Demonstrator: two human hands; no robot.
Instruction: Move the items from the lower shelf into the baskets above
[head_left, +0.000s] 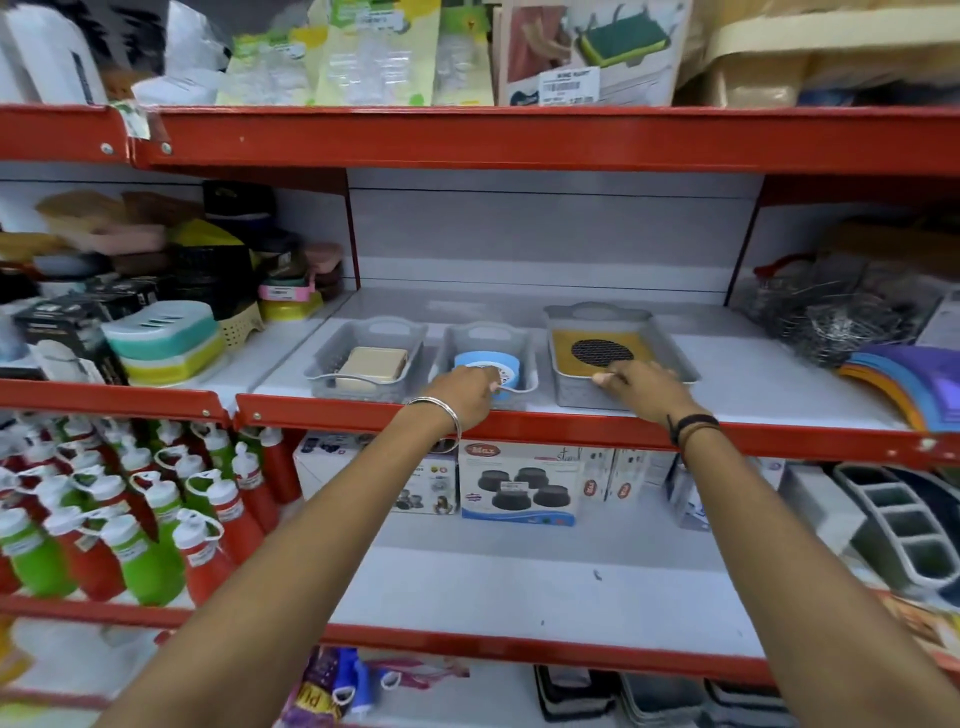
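Observation:
Three grey baskets stand side by side on the middle shelf. The left basket (322, 364) holds a cream soap box (371, 365). Inside the middle basket (527, 358) sits a blue round item (480, 364), and my left hand (462, 397) grips its white front part at the basket's near rim. The larger right basket (628, 319) holds a yellow flat item (571, 340) with a black mesh circle. My right hand (641, 387) rests on that item's near edge, fingers pinched on it.
The lower shelf (519, 587) carries boxed goods at the back, among them a box picturing black round stands (519, 483). Red and green bottles (130, 519) crowd the left. A grey divided organiser (914, 525) stands at the right. Wire baskets (831, 317) lie right of the baskets.

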